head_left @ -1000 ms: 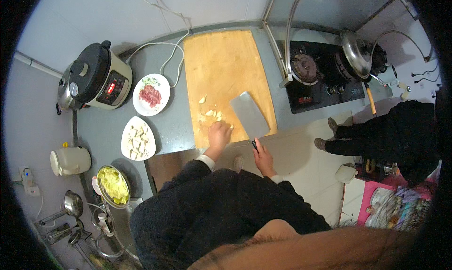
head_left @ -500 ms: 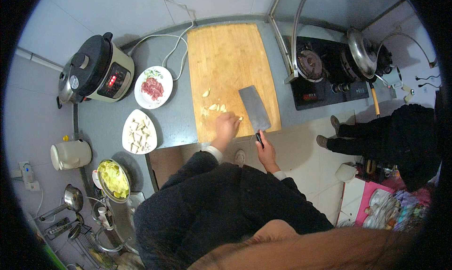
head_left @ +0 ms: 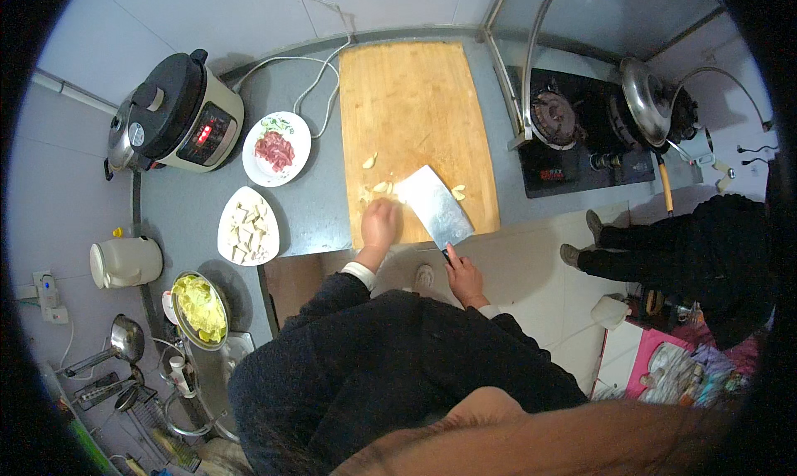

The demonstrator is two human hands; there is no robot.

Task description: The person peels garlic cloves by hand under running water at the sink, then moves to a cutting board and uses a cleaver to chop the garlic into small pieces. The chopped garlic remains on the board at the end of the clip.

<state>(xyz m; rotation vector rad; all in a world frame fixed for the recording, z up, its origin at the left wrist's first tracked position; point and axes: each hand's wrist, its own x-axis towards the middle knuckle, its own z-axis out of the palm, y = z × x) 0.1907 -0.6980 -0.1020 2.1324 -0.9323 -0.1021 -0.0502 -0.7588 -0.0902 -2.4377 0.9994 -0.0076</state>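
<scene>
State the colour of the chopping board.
The chopping board is light yellow-brown, shown in the head view.

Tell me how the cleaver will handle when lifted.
The cleaver should be stiff: its blade looks like flat metal. It probably feels front-heavy, since that broad blade extends well beyond the right hand on its handle.

Grey surface (head_left: 320, 214) under a wooden board (head_left: 407, 94)
Board meets near edge; plate (head_left: 266, 177), dish (head_left: 225, 231) and cooker (head_left: 203, 102) stand toward left edge.
</scene>
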